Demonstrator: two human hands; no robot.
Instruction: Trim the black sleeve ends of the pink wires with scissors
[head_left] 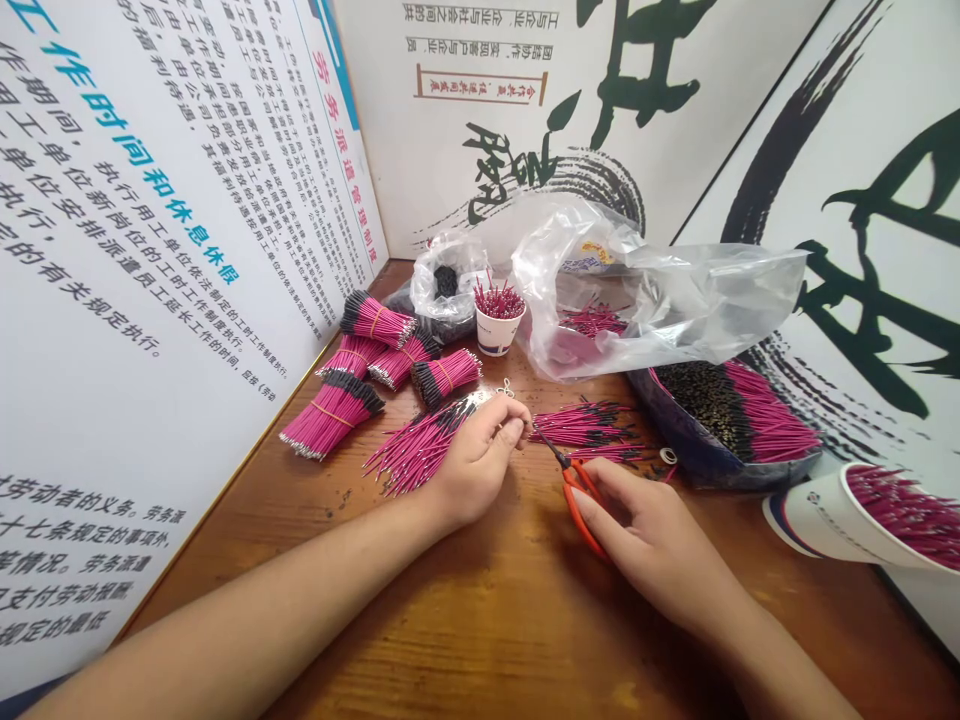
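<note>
Printed wall panels point(172, 200) are set around a wooden desk point(465, 640). Five bundles of pink wire point(330, 418), tied with rubber bands, are laid near the left edge, with black-sleeved ends and fine metal tips. A loose bunch point(412, 450) is fanned out from the closed left hand point(480, 460), its fingers pinched together. Orange scissors point(581, 500) are gripped by the right hand point(645, 540), their blades pointed toward loose wires point(585, 425) at the desk's middle. Further wires are heaped in a dark tray point(720, 420) by the right edge and in a tipped cup point(825, 515), so much appears unbundled.
</note>
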